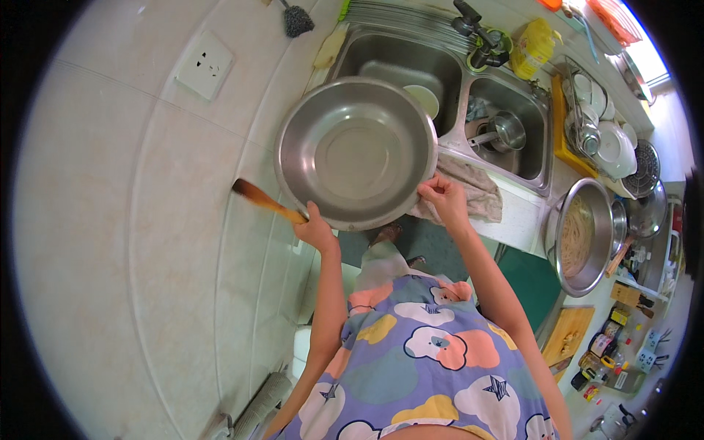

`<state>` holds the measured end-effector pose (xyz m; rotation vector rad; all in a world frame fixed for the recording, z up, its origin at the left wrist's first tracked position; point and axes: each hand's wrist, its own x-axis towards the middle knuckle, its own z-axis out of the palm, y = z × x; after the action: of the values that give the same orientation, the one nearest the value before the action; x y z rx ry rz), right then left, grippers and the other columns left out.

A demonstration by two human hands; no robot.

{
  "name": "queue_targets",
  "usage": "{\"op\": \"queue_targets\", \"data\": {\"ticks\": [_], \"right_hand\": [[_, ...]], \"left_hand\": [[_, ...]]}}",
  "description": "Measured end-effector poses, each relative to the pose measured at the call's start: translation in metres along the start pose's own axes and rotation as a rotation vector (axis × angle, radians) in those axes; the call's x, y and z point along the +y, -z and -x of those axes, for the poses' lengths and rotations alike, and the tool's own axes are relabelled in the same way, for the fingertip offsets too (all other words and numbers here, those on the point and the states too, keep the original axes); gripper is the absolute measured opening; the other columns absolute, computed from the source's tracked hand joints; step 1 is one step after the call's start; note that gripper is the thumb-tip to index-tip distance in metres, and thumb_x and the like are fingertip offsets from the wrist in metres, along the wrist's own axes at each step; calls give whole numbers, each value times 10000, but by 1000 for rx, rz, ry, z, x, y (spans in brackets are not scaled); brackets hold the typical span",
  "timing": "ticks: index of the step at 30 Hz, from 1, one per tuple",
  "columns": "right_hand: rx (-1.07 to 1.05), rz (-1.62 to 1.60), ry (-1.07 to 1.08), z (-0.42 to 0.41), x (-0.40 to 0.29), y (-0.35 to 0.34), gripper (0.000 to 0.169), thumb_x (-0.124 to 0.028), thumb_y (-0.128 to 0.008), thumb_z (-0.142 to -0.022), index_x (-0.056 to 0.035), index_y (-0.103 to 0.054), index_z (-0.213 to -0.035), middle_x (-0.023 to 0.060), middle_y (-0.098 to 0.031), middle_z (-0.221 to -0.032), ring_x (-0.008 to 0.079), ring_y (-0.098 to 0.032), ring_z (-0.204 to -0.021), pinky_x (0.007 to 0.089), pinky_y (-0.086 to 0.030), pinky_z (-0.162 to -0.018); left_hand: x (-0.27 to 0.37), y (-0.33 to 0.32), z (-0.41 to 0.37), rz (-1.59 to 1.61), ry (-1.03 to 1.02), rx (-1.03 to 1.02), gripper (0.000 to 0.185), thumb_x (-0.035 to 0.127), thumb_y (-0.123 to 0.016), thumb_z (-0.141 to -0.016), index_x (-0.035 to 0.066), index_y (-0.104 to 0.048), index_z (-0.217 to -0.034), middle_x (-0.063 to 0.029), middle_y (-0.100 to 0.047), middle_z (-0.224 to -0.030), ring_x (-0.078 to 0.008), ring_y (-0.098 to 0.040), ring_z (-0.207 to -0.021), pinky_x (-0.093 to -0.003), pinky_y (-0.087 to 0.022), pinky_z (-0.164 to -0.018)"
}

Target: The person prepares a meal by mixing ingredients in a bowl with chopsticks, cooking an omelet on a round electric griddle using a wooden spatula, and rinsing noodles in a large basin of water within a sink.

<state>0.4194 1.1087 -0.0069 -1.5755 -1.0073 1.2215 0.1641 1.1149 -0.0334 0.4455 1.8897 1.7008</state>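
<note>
A wide stainless steel basin [357,157] is held up in front of the left sink bowl [385,55], its inside facing me. My left hand [319,228] grips its lower left rim together with a wooden utensil [264,202], whose dark end points up and left. My right hand [444,201] pinches the basin's lower right rim. Behind the basin, a light bowl [423,100] shows partly in the left sink. A beige cloth [473,187] hangs over the counter edge by my right hand.
A small saucepan [507,132] lies in the right sink bowl under a black faucet [484,41]. To the right stand a dish rack [577,118] with dishes, a metal bowl of noodles [575,236] and a wooden cutting board [569,335]. A tiled wall [181,165] runs along the left.
</note>
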Motion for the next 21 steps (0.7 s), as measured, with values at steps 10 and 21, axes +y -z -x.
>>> {"op": "queue_targets", "data": {"ticks": [10,21], "right_hand": [[-13,136,13,-16,-8,-18,130,-129,-753,-772,-19,-712,-829,54,-682,-815,113,-617,-730,258,-488,-673],[649,191,43,41,35,87,131,-164,-809,-672,-86,-719,-727,42,-648,-800,138,-565,-628,284,-463,-589]], "left_hand": [[3,38,-11,-496,-316,-66,398,269,-629,-917,-18,-545,-1181,-72,-588,-854,-172,-545,-718,-315,-466,-666],[57,-43,66,-321,-509,-772,344,129,-682,-873,3,-559,-1169,19,-505,-776,-69,-436,-645,-220,-408,-599]]}}
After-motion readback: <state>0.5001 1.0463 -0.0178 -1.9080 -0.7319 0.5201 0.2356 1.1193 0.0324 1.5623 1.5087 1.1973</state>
